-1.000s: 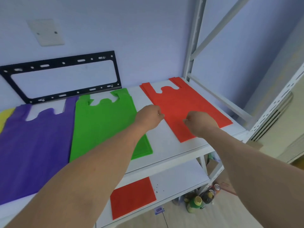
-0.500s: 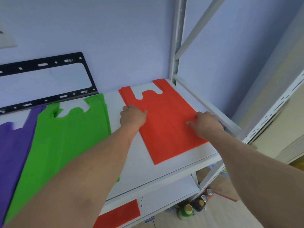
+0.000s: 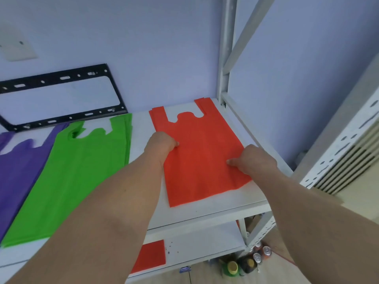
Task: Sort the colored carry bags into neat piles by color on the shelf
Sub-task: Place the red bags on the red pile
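A pile of red carry bags (image 3: 202, 152) lies flat at the right end of the white shelf (image 3: 205, 214), handles toward the wall. My left hand (image 3: 161, 144) grips the pile's left edge, fingers curled on the fabric. My right hand (image 3: 256, 160) pinches its right edge, which is slightly lifted and creased near the bottom right corner. To the left lies a green bag pile (image 3: 75, 175), and further left a purple bag pile (image 3: 18, 167), partly cut off by the frame.
A black metal bracket (image 3: 61, 97) leans on the wall behind the bags. A white upright post (image 3: 226, 50) stands at the shelf's back right corner. On the lower shelf lies another red bag (image 3: 151, 256). Bottles and cans (image 3: 248, 261) stand on the floor.
Both hands moved onto the red pile and closed on its left and right edges. The pile now lies straighter on the shelf. The view shifted right.
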